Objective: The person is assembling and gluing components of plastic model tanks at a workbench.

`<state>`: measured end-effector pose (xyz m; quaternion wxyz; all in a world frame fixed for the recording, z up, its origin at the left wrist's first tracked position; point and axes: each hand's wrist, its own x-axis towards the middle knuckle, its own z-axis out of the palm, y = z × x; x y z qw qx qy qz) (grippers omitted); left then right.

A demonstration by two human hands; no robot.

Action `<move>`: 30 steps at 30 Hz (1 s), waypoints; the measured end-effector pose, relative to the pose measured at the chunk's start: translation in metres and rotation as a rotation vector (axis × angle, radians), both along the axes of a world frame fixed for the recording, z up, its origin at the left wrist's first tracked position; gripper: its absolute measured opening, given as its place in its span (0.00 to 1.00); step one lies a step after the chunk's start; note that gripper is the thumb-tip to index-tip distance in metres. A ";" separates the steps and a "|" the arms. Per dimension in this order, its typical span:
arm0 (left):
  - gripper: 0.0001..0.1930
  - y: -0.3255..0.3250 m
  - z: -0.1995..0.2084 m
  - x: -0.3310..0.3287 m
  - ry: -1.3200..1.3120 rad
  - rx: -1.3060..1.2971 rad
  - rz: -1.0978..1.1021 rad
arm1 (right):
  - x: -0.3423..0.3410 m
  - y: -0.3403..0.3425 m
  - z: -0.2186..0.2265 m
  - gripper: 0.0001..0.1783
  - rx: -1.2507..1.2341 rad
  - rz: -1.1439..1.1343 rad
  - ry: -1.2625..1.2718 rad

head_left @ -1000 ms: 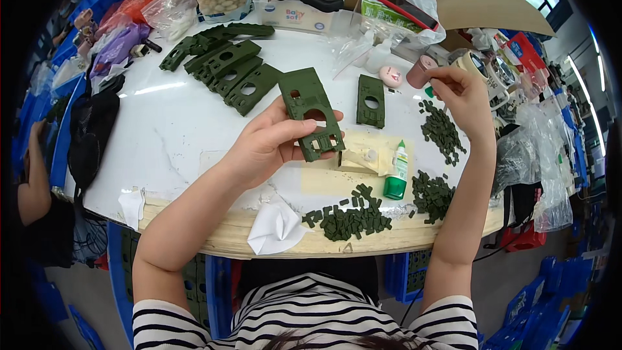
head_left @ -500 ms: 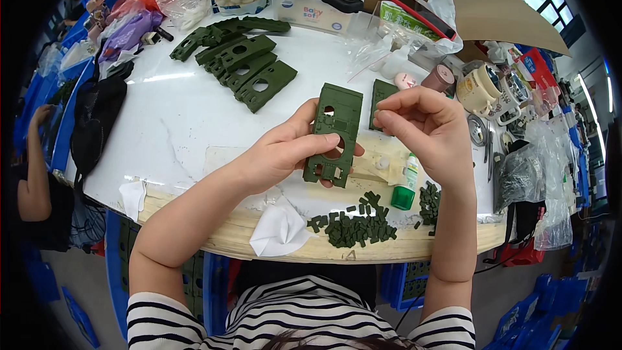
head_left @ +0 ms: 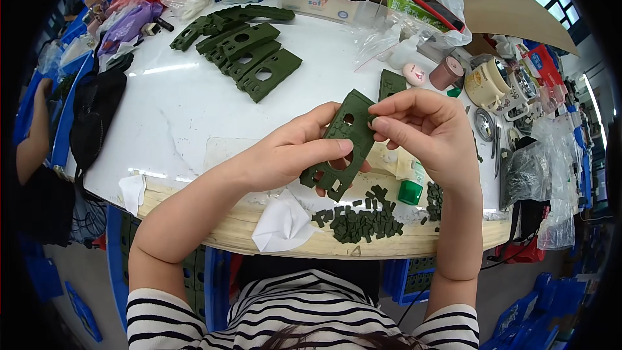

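Note:
My left hand (head_left: 295, 149) is closed around a dark green plastic model hull plate (head_left: 348, 131) with round holes, holding it tilted above the table, thumb across its face. At the plate's upper right edge, my right hand (head_left: 424, 133) is pinched, thumb and forefinger together. What sits between those fingertips is too small to make out. Below the plate lies a heap of small dark green plastic pieces (head_left: 366, 220), with a second small pile (head_left: 434, 202) under my right wrist. A green-capped glue bottle (head_left: 411, 188) is beside that wrist. Another green plate (head_left: 392, 83) lies behind my right hand.
Several green hull plates (head_left: 269, 74) are stacked at the back left. A white tissue (head_left: 282, 223) lies near the front edge. Mugs (head_left: 486, 84), a thread spool (head_left: 447, 72) and a red-edged phone (head_left: 431, 6) stand at the right. A co-worker's arm (head_left: 32, 133) shows far left.
My left hand has tilted the plate, its top swinging right. My right hand's pinched fingertips have come down from above the gap to the plate's edge. The view has shifted slightly.

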<state>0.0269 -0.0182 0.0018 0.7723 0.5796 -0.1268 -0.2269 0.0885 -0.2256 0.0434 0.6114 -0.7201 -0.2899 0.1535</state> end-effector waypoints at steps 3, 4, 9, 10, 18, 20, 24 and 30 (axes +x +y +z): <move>0.24 0.000 0.001 -0.001 -0.005 0.014 -0.016 | -0.005 0.002 0.001 0.08 -0.005 -0.007 0.001; 0.23 0.000 0.000 -0.002 -0.008 0.020 -0.015 | -0.005 0.003 0.001 0.08 -0.010 -0.019 -0.005; 0.24 -0.003 -0.006 -0.004 -0.036 0.023 -0.001 | -0.008 0.004 0.002 0.05 -0.039 -0.056 0.000; 0.24 -0.004 -0.007 -0.003 -0.037 0.018 -0.002 | -0.007 0.003 0.001 0.05 -0.057 -0.048 -0.061; 0.24 -0.004 -0.008 -0.004 -0.040 0.047 -0.031 | -0.006 0.005 -0.003 0.06 -0.167 -0.041 -0.488; 0.23 -0.002 -0.005 -0.005 -0.018 0.070 -0.053 | -0.004 0.006 -0.007 0.06 -0.127 -0.025 -0.389; 0.23 -0.002 -0.004 -0.005 -0.005 0.080 -0.070 | -0.001 0.005 -0.010 0.07 -0.089 0.003 -0.251; 0.22 -0.002 -0.004 -0.005 -0.006 0.096 -0.057 | -0.001 0.006 -0.012 0.07 -0.081 0.005 -0.251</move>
